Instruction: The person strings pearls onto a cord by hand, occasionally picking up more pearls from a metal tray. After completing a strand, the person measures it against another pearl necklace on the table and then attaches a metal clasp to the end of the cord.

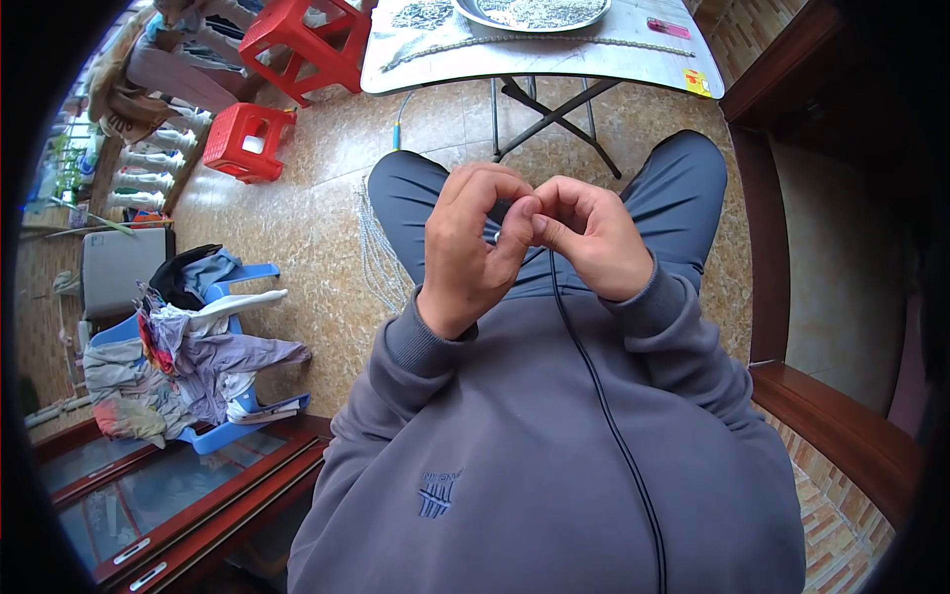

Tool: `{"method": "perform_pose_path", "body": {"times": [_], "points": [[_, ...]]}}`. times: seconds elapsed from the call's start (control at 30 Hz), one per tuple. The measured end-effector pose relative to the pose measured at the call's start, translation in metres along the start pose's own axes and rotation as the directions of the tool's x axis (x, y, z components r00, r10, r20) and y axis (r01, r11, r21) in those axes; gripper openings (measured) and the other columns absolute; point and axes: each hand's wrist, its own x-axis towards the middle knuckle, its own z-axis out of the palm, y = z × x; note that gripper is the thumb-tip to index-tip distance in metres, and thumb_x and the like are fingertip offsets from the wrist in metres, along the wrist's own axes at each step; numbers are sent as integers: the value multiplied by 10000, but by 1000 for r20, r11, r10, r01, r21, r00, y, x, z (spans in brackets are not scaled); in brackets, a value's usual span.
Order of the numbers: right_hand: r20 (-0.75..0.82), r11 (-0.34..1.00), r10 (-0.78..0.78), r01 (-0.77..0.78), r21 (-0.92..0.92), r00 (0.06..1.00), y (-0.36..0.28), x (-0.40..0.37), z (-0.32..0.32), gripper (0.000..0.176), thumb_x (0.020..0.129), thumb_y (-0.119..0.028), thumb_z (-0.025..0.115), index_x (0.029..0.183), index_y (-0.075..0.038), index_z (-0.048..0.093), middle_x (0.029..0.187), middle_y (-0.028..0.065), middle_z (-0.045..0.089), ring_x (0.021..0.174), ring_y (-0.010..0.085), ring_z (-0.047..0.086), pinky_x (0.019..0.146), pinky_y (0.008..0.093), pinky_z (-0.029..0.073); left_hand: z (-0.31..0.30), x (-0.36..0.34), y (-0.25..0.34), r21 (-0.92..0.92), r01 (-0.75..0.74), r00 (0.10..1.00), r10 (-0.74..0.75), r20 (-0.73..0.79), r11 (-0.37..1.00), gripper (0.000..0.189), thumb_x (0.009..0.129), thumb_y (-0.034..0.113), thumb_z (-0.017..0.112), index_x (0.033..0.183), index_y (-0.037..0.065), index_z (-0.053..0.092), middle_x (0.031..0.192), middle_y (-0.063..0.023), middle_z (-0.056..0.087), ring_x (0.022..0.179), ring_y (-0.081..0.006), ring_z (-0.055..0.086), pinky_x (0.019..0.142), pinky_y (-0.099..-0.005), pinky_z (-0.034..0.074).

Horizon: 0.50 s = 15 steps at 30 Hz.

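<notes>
My left hand [473,243] and my right hand [592,233] meet above my lap, with thumbs and fingertips pinched together. Something small and shiny shows beside the left fingers, too small to name. A black cord [594,371] runs from near the hands down over my grey sweatshirt [534,445]. Beyond my knees, a white table [416,67] bears a metal tray [534,28] of small pale pieces, a pile of small dark pieces [424,14] and a long beaded strand [524,40].
Two red stools [237,144] stand at the upper left. Pale strands [381,257] hang beside my left leg. A blue chair [213,436] heaped with clothes [218,361] is at the left. A pink object [669,28] lies on the table's right side.
</notes>
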Motion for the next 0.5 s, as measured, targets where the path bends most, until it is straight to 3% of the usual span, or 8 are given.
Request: {"method": "perform_pose_path", "body": {"times": [0.2, 0.33, 0.5], "points": [[-60, 997, -59, 62, 53, 996, -7, 1, 0, 145, 884, 3, 667, 1025, 2, 638, 907, 65, 652, 760, 96, 596, 769, 196, 496, -4, 17, -3, -242, 101, 995, -101, 11, 965, 47, 837, 33, 646, 859, 28, 605, 939, -75, 613, 857, -200, 544, 787, -294, 446], [-112, 895, -260, 195, -402, 959, -20, 1, -11, 143, 852, 4, 697, 992, 0, 671, 937, 67, 655, 731, 89, 559, 706, 187, 466, -5, 24, 0, -250, 28, 999, -36, -26, 968, 54, 839, 44, 645, 858, 26, 598, 959, -84, 604, 869, -210, 542, 813, -310, 439], [-28, 810, -228, 174, -560, 973, -44, 5, -4, 97, 828, 0, 720, 922, -11, 701, 930, 55, 659, 702, 81, 515, 650, 189, 422, -3, 27, 4, -133, -18, 1000, 14, -28, 991, 26, 883, 33, 628, 903, 17, 626, 994, -98, 594, 896, -187, 548, 807, -292, 447]]}}
